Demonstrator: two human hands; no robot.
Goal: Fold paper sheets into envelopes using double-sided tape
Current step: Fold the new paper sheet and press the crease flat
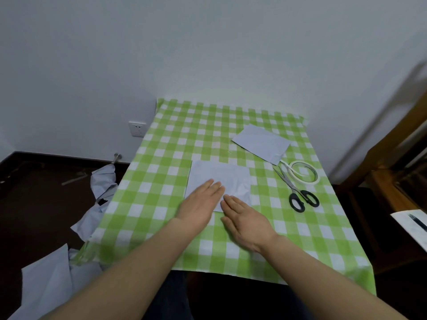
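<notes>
A pale blue folded paper sheet (221, 174) lies flat in the middle of the green-and-white checked table (161, 204). My left hand (199, 203) lies flat on its near left part, fingers straight. My right hand (247, 219) lies flat beside it, its fingertips touching the sheet's near edge. A second pale blue folded sheet (261, 143) lies at the far right. A roll of white double-sided tape (305, 173) sits to the right, with black-handled scissors (294, 188) next to it.
Crumpled pale blue paper (101, 181) hangs off the table's left edge, and more sheets (46, 280) lie on the dark floor at the left. A wooden chair (397, 158) stands at the right. The white wall runs behind the table.
</notes>
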